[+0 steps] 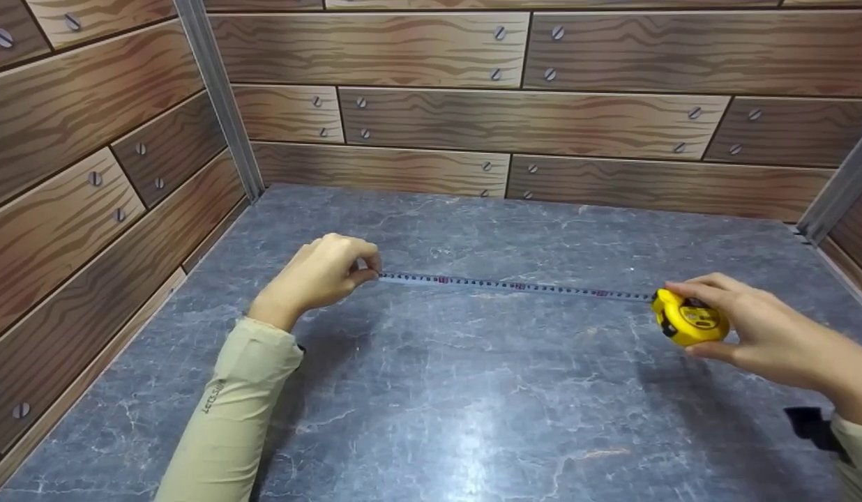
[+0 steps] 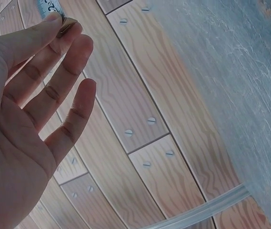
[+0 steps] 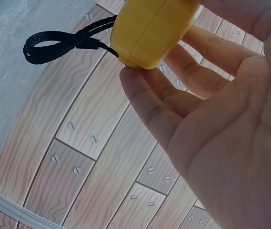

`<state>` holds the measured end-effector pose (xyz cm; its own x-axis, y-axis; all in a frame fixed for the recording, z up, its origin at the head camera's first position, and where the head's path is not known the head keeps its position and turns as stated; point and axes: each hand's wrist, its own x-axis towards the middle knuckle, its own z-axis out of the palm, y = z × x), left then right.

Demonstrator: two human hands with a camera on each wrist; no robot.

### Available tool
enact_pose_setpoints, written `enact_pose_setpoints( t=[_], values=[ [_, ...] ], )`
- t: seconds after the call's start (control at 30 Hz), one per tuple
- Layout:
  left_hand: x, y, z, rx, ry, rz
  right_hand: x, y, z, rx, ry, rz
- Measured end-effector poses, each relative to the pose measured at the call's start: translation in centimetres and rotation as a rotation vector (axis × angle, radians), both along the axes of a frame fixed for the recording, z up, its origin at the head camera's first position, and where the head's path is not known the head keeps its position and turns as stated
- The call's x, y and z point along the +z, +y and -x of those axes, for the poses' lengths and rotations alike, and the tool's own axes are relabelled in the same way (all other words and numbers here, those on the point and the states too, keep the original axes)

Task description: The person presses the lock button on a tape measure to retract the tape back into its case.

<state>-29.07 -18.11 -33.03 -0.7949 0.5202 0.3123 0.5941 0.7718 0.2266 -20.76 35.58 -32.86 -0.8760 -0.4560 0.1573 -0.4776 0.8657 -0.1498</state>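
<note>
Over by nine o'clock from the middle of the worktop point(image 1: 445, 397), the left hand point(image 1: 319, 272) pinches the end hook point(image 2: 68, 27) of the measuring blade point(image 1: 487, 284). Out at three o'clock, the right hand point(image 1: 787, 341) grips the yellow tape measure point(image 1: 696, 322), a black strap point(image 3: 49, 46) looped off it. The blade stretches between them. I'd worry about that fingertip pinch: should it slip, an unlocked blade could whip toward three o'clock and nick the fingers there; slack might buckle it.
</note>
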Motion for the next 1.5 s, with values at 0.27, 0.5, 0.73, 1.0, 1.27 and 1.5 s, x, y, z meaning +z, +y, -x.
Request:
enact_pose_setpoints(
  t=[0.27,0.5,0.73,1.0,1.27,1.5],
  values=[
    [-0.6,0.4,0.1,-0.032,-0.01,-0.015,-0.2,0.1,-0.2,-0.007,-0.005,-0.003],
    [-0.5,0.5,0.0,-0.025,-0.011,0.006,-0.5,-0.7,0.1,0.017,-0.039,0.006],
    [-0.6,0.7,0.1,-0.035,0.007,0.015,-0.2,-1.0,0.4,0.049,0.009,0.004],
    [-0.7,1.0,0.2,-0.047,0.014,0.02,-0.1,-1.2,0.7,0.054,-0.004,0.019],
    [-0.7,1.1,0.2,-0.042,0.014,0.019,0.0,-1.5,0.8,0.052,-0.01,0.027],
    [-1.0,1.5,0.3,-0.054,0.006,0.015,0.1,-1.9,1.1,0.045,-0.049,0.025]
  ],
)
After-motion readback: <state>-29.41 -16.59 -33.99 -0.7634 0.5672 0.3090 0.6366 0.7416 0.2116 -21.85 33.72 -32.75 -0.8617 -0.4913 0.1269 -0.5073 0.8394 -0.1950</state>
